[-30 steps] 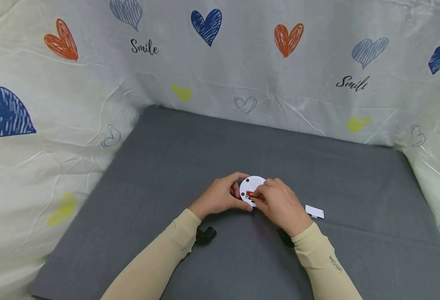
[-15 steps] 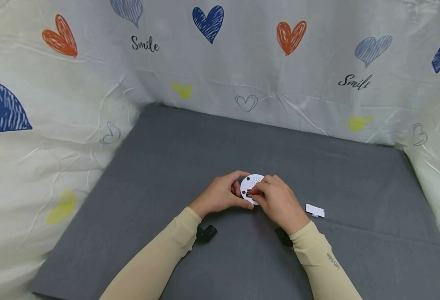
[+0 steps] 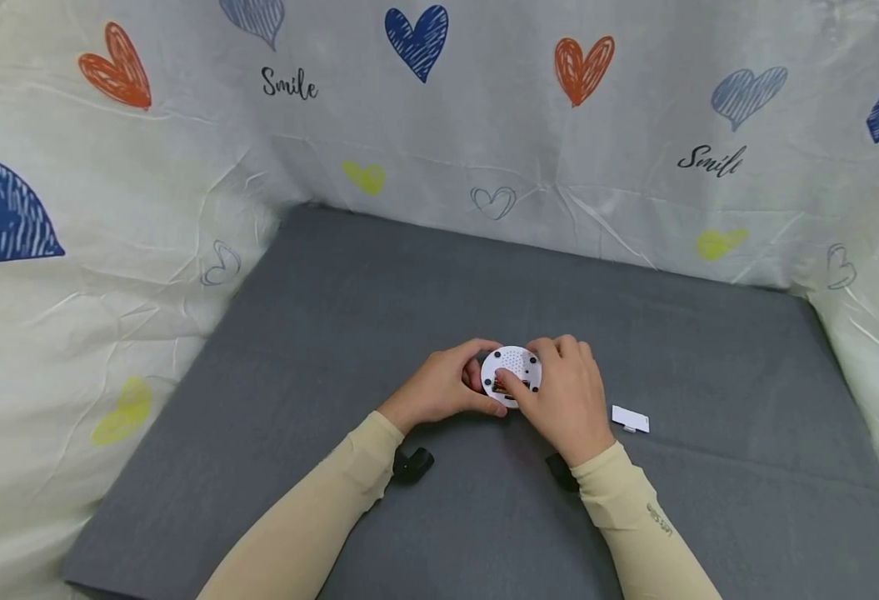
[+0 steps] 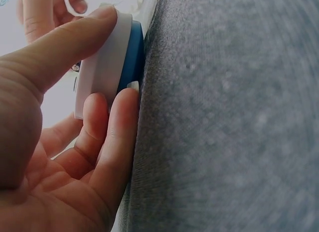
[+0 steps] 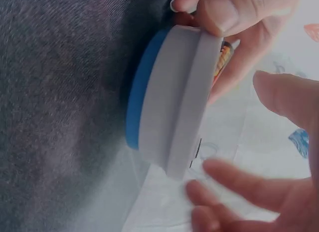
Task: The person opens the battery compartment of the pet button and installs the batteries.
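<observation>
Our right hand [image 3: 568, 397] is spreading out of its pinch, thumb and fingers apart, and a battery [image 5: 223, 61] is poking up, so it's probably not fully seated yet; our left hand [image 3: 441, 387] is gripping the round white-and-blue battery gadget [image 3: 517, 363] over the gray cloth [image 3: 439, 292]

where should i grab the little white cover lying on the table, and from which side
Probably best pinched by its two short ends, coming from above with the right hand, which is the nearer one. The white cover looks thin and rectangular and lies on the grey table, so its ends are accessible; that also avoids the small tab on its near long edge.
</observation>
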Available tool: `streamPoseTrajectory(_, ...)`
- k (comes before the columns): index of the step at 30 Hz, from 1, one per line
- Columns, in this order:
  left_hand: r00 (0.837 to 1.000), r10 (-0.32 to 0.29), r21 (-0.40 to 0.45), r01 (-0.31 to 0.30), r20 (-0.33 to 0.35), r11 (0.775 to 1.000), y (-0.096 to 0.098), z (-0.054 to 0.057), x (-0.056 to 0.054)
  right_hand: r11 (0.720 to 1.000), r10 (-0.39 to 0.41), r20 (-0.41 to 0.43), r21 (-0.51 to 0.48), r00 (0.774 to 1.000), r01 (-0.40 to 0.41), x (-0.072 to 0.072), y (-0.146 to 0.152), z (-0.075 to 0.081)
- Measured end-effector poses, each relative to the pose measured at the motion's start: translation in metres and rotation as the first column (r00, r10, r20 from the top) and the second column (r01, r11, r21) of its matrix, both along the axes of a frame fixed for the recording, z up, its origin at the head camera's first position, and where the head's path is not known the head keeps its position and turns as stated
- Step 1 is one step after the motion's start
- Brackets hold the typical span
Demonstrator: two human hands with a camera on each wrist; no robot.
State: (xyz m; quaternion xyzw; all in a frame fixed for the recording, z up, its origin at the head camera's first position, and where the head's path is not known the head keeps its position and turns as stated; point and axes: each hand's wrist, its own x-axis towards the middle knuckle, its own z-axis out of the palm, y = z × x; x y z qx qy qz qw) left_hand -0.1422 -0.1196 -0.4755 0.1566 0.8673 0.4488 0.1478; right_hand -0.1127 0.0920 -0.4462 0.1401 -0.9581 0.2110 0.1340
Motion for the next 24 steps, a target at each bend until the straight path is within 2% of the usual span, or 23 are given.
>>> streamPoseTrajectory(5,1.000,-0.004,0.008,0.004,-0.002,1.000,0.0011,0.0005,0.0007,0.997,-0.074,0.134,0.013,0.988,0.073,0.0036,-0.0021,0.0006)
streamPoseTrajectory(14,1.000,-0.004,0.031,0.003,0.019,1.000,0.0016,0.0020,0.0024,0.992,-0.110,0.308,-0.022,0.945,0.123,0.0046,-0.0014,0.0033)
streamPoseTrajectory(17,0.999,0.001,0.050,-0.003,0.038,0.999,0.0013,0.0012,0.0025,0.992,-0.106,0.339,-0.026,0.935,0.122,0.0045,-0.0018,0.0044)
streamPoseTrajectory(24,0.999,-0.011,0.093,0.007,0.046,0.996,0.0028,0.0006,0.0013,0.992,-0.100,0.360,-0.035,0.928,0.121,0.0038,0.0013,0.0070)
